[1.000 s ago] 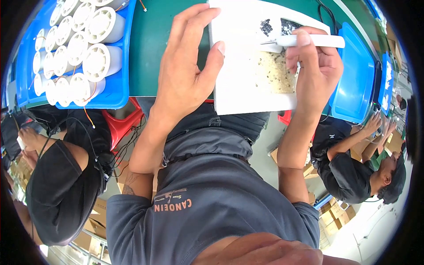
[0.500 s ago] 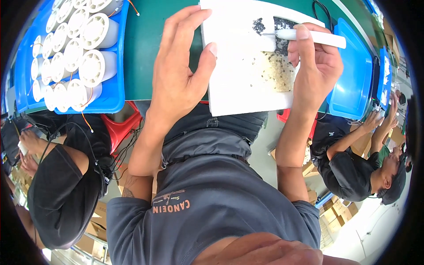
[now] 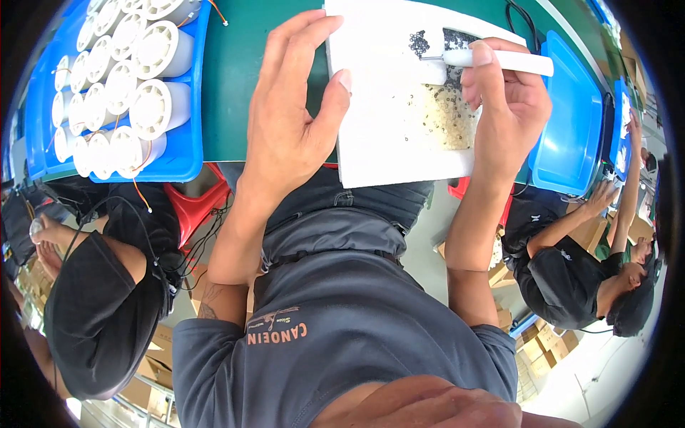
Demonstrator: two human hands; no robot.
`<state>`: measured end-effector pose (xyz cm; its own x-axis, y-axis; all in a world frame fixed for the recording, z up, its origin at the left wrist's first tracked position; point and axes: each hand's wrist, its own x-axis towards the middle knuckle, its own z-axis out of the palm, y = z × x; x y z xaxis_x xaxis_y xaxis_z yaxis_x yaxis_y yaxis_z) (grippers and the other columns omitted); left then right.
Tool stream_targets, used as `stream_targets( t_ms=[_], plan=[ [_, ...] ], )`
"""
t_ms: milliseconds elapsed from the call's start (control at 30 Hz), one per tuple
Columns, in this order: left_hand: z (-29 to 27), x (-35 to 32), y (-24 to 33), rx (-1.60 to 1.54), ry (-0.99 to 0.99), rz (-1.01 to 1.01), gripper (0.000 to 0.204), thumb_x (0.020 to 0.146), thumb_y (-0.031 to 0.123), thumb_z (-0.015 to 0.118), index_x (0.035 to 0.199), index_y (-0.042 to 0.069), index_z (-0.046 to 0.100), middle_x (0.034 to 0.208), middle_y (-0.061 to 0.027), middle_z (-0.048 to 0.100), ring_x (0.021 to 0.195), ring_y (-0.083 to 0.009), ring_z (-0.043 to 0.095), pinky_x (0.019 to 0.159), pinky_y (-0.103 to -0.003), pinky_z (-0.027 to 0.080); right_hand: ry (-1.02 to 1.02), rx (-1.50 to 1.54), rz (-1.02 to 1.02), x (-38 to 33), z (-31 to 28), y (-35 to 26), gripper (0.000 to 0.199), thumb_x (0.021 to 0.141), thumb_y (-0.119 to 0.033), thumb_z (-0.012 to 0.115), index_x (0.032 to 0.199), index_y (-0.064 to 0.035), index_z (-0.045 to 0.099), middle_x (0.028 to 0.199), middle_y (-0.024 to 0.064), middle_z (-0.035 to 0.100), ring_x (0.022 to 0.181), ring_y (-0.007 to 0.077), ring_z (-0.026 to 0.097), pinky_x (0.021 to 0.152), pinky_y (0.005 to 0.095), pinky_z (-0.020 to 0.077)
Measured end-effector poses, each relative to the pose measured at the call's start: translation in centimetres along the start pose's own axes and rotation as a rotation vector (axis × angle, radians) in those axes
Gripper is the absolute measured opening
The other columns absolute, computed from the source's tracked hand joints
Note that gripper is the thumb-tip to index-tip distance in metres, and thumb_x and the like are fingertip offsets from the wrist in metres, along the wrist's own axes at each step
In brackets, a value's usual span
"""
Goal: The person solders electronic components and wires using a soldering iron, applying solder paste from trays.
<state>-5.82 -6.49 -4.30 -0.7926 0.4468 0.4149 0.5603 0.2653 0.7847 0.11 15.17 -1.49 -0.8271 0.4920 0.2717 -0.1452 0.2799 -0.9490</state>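
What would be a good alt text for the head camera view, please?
The right hand holds a white pen-like tool over small washers on a white tray, which the left hand steadies. A blue bin of white spools sits further left on the green table.

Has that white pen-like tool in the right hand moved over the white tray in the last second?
Yes. The white tool shifted slightly left across the white tray.
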Motion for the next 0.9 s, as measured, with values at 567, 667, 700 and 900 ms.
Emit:
stream_targets(
  t_ms=[567,667,700,900],
  plan=[
    [0.2,0.3,0.6,0.14,0.049,0.046,0.044,0.089,0.004,0.063,0.132,0.002,0.057,0.139,-0.0212,0.05,0.116,-0.0377,0.059,0.097,-0.04,0.048,-0.055,0.437,0.24,0.1,-2.3,0.0,0.023,0.097,-0.015,0.069,0.111,0.004,0.067,0.077,0.0068,0.067,0.06,0.008,0.057,0.052,0.0215,0.0394],
    [0.2,0.8,1.7,0.164,-0.003,0.052,0.037,0.093,0.009,0.062,0.131,0.008,0.063,0.144,-0.0192,0.049,0.127,-0.0344,0.054,0.106,-0.039,0.042,-0.051,0.387,0.137,-0.9,-2.4,-0.7,0.023,0.096,-0.008,0.066,0.114,0.0064,0.066,0.08,0.009,0.067,0.063,0.0117,0.059,0.055,0.0236,0.0418],
    [0.4,1.2,2.2,0.182,-0.032,0.049,0.037,0.094,0.01,0.062,0.13,0.009,0.064,0.145,-0.0186,0.048,0.127,-0.0355,0.053,0.105,-0.04,0.042,-0.052,0.393,0.138,-1.2,-2.6,-0.5,0.023,0.096,-0.008,0.066,0.114,0.0064,0.066,0.08,0.009,0.067,0.063,0.0117,0.059,0.055,0.0236,0.0418],
    [-0.9,2.3,3.8,0.302,-0.199,0.095,0.041,0.095,0.018,0.061,0.135,0.011,0.061,0.146,-0.0223,0.045,0.133,-0.0402,0.047,0.11,-0.048,0.038,-0.036,0.553,0.103,-1.3,-3.6,0.7,0.026,0.098,-0.011,0.063,0.116,0.0077,0.064,0.08,0.0096,0.064,0.065,0.0129,0.058,0.055,0.0233,0.0425]
  ],
)
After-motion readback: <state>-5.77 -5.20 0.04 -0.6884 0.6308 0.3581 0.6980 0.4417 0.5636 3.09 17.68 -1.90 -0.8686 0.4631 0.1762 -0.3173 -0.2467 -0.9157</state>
